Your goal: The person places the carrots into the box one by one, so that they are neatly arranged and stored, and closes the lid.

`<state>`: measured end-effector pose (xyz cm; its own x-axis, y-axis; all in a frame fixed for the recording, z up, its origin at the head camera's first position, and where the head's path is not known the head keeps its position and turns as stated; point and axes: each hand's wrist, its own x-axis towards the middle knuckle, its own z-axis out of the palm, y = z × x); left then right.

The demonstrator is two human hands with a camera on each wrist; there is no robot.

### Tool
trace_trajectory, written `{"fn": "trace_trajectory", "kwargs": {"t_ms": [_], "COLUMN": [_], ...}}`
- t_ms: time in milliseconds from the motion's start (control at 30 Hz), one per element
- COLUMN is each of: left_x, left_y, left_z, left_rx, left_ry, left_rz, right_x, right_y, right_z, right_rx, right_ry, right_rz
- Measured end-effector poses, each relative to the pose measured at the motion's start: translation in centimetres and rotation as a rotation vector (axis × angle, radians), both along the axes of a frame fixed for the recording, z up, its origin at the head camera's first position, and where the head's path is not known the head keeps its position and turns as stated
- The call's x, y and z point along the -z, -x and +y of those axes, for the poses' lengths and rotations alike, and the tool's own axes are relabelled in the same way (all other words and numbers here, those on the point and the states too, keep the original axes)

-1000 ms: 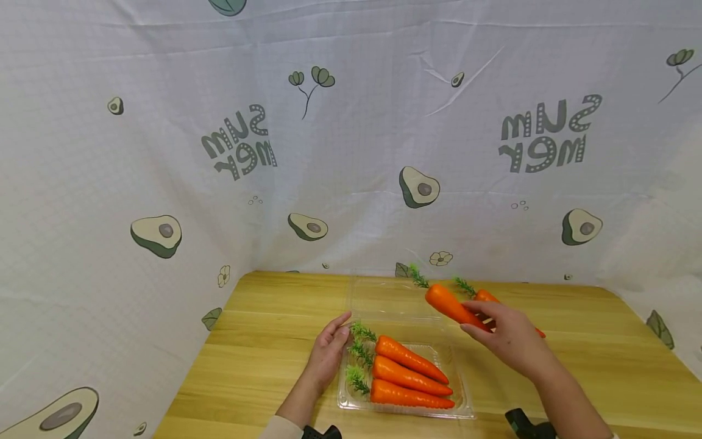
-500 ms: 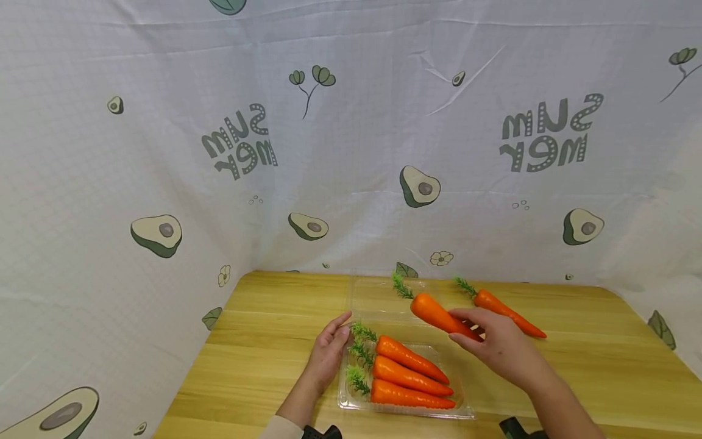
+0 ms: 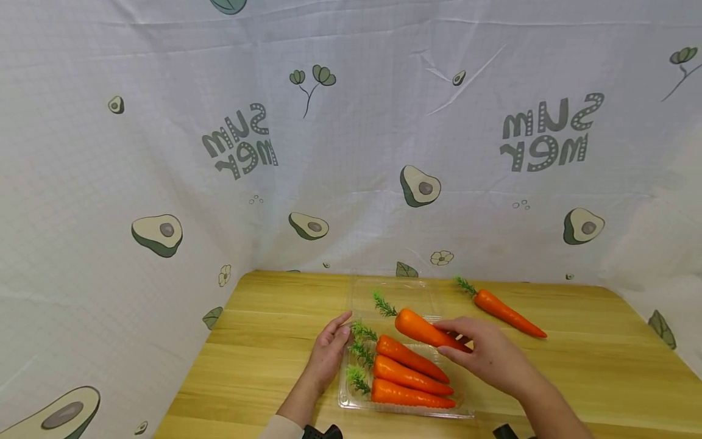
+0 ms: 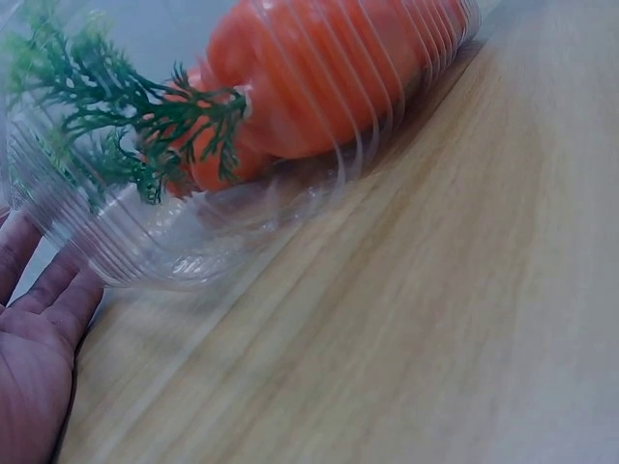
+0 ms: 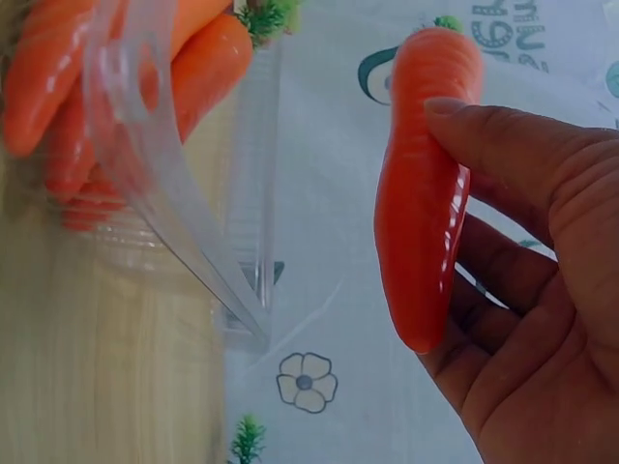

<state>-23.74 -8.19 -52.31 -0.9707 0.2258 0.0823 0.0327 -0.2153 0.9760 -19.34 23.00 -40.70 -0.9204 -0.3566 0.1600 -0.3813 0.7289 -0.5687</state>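
My right hand pinches an orange carrot with green leaves between thumb and fingers. It holds the carrot above the back right part of a clear plastic clamshell box. In the right wrist view the thumb presses on the carrot, whose tip points down. Three carrots lie side by side in the box, leaves to the left. At the box's left wall rests my left hand, fingers extended; the left wrist view shows the fingers against the ribbed plastic.
Another carrot lies on the wooden table at the back right. The box's transparent lid is folded open toward the back. A white curtain with avocado prints hangs behind the table.
My right hand has brought the carrot left and toward me, from beside the open lid to over the box. The carrot at the back right is now fully uncovered. My left hand stays put.
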Motion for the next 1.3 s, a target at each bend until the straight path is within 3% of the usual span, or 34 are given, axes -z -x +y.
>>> {"fn": "trace_trajectory", "kwargs": {"t_ms": [567,933,1300], "left_x": [0.2,0.4,0.4], "left_y": [0.3,0.3,0.2], "left_z": [-0.1,-0.1,-0.2], "left_rx": [-0.004,-0.029,-0.005], "left_ry": [0.014,0.073,0.043], "left_rz": [-0.002,-0.015,0.011], "right_x": [1.6,2.6,3.5], "right_y": [-0.4,-0.9,-0.8], "right_z": [-1.6,-2.1,-2.3], "right_rx": [-0.192,-0.229,-0.235], "right_ry": [0.028,-0.001,-0.027], "right_rz": [-0.079,-0.155,-0.191]}}
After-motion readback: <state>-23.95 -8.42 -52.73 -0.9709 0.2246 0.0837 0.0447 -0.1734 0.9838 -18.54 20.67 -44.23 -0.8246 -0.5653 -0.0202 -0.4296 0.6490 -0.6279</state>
